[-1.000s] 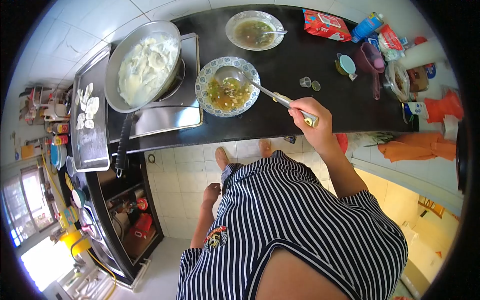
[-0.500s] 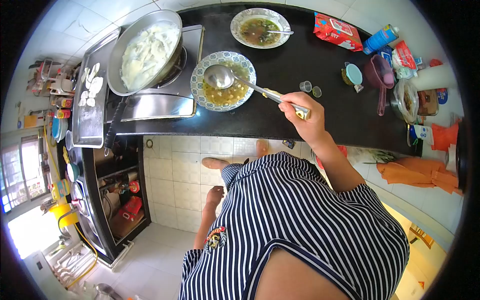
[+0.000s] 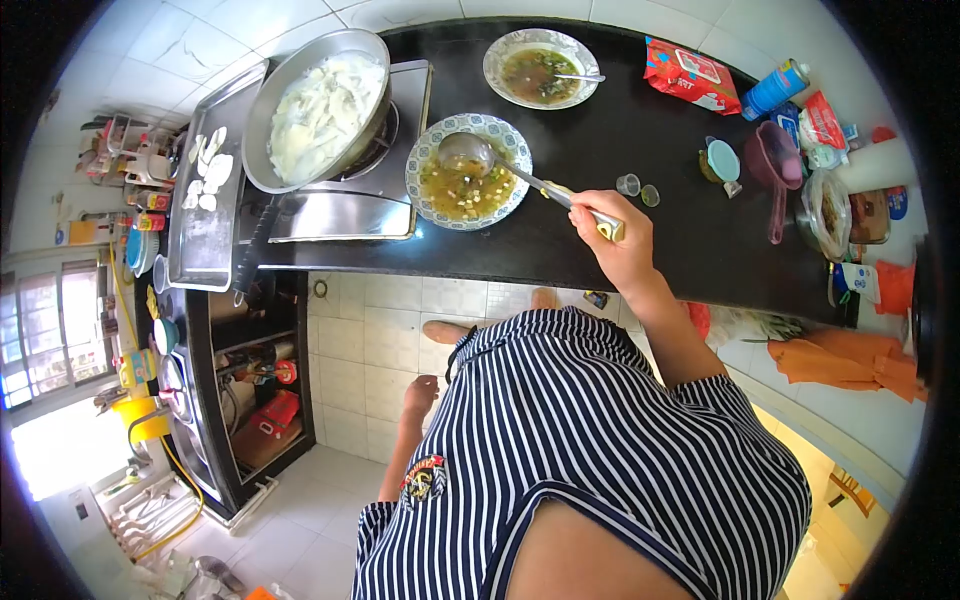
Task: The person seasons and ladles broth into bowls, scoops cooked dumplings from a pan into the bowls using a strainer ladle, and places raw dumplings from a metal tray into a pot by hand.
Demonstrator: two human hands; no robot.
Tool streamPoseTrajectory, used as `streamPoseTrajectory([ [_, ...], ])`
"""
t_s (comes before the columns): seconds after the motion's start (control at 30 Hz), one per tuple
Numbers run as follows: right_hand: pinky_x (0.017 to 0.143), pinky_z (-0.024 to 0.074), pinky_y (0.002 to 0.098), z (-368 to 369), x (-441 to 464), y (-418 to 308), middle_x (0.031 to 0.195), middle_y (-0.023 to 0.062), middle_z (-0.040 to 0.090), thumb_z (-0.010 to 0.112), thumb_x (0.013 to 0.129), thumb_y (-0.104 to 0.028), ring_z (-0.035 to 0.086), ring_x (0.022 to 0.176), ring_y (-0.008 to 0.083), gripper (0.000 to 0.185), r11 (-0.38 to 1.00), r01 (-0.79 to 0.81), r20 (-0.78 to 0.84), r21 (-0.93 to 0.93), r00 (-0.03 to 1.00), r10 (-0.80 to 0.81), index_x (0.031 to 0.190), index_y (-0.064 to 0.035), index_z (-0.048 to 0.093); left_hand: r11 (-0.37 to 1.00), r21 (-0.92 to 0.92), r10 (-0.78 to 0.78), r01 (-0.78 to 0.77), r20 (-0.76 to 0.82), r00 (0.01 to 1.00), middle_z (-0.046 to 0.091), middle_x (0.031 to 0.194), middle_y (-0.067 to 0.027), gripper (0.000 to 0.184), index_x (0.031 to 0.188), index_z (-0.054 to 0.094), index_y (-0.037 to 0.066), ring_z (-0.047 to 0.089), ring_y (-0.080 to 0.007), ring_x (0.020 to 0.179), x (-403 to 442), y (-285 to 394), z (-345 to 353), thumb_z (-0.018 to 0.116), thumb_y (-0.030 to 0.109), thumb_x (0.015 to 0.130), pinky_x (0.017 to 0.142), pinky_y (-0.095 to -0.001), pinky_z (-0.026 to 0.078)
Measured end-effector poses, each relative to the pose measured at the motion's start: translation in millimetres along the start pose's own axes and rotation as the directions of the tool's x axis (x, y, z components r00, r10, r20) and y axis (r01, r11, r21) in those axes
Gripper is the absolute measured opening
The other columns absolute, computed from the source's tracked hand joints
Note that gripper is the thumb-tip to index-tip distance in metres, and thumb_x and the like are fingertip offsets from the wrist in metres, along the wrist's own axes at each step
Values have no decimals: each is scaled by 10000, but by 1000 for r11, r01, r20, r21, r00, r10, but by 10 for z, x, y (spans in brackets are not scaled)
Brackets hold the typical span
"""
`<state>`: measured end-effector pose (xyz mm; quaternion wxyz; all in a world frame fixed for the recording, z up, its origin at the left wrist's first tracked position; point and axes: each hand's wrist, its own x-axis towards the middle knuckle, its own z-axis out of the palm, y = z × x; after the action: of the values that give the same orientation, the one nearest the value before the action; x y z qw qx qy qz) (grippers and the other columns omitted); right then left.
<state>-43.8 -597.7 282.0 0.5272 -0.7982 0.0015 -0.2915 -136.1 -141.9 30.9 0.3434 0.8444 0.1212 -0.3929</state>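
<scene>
My right hand (image 3: 616, 238) is closed around the handle of a metal ladle (image 3: 467, 152). The ladle's head is over the far side of a blue-and-white patterned bowl (image 3: 419, 196), low against the broth, whose surface carries small pale and green bits. Whether it touches the broth I cannot tell. Behind it stands a second bowl (image 3: 496, 44) of dark broth with greens and a spoon (image 3: 580, 77) in it. My left hand (image 3: 422, 393) hangs low at my side, fingers curled in, with nothing visible in it.
On the stove at left sits a large pan (image 3: 254, 150) of dumplings in whitish liquid, its black handle pointing toward me. A metal tray (image 3: 203, 245) with several dumplings lies beside it. Red wipes (image 3: 692, 75), a blue can (image 3: 775, 90) and a pink strainer (image 3: 770, 160) stand at right.
The whole view has shifted, so the counter's things appear farther right. The ladle's head has tilted and looks darker inside. My right hand keeps its grip; my left still hangs down.
</scene>
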Motion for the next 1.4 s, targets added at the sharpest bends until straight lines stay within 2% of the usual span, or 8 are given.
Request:
streamPoseTrajectory([
  [0.17,627,500,268,20,-38,-18,844,100,666,701,815,16,650,706,168,158,1000,7,-21,-14,1000,-7,965,-16,665,993,117,11,-9,-21,1000,707,853,-110,298,1098,669,34,666,-163,705,-6,93,-155,546,209,891,656,-299,532],
  [0.23,624,501,269,-24,-106,-21,846,100,666,703,811,19,651,707,168,168,999,46,-14,-30,999,-46,970,-19,663,994,-109,16,-16,-3,1000,706,853,-112,298,1100,672,46,663,-162,711,281,-207,-10,534,211,892,664,-302,531],
  [0.47,615,502,269,-84,-201,-24,859,103,667,710,799,26,655,713,173,205,998,68,61,0,996,-67,989,-28,654,989,-148,31,-27,28,999,706,857,-109,303,1103,671,48,660,-162,720,292,-36,64,531,210,888,672,-303,526],
  [0.53,612,500,269,-114,-199,-44,860,101,667,708,799,29,653,711,171,207,998,60,71,8,996,-61,990,-25,652,998,51,36,-36,6,999,706,862,-109,303,1104,672,49,659,-158,732,11,418,-24,533,203,883,678,-298,524],
  [0.67,616,501,269,-196,-230,-76,868,104,667,707,798,32,653,713,170,208,996,86,53,-15,995,-85,991,-22,653,999,33,19,-19,9,1000,710,885,-114,305,1105,673,57,666,-164,757,-65,520,0,528,198,877,702,-304,527],
  [0.93,647,519,289,-271,-242,-96,893,115,671,714,793,27,670,752,206,216,998,60,89,-22,994,-58,991,-30,649,945,321,87,-64,-58,995,716,899,-131,298,1078,683,77,686,-211,793,-6,385,94,521,206,863,741,-335,532],
  [1.13,668,537,325,-244,-114,-54,918,118,670,739,766,7,675,783,257,270,950,259,95,-174,965,-245,1006,-55,630,996,83,14,-12,-32,999,717,874,-119,293,1061,685,76,683,-205,758,-15,484,77,516,207,859,721,-337,529],
  [1.4,680,542,336,-196,7,40,947,106,654,776,752,-49,668,814,267,310,911,335,153,-240,940,-306,1024,-81,632,976,212,56,-51,-14,998,711,865,-122,302,1040,679,54,679,-212,757,-252,576,64,506,223,859,718,-334,525],
])
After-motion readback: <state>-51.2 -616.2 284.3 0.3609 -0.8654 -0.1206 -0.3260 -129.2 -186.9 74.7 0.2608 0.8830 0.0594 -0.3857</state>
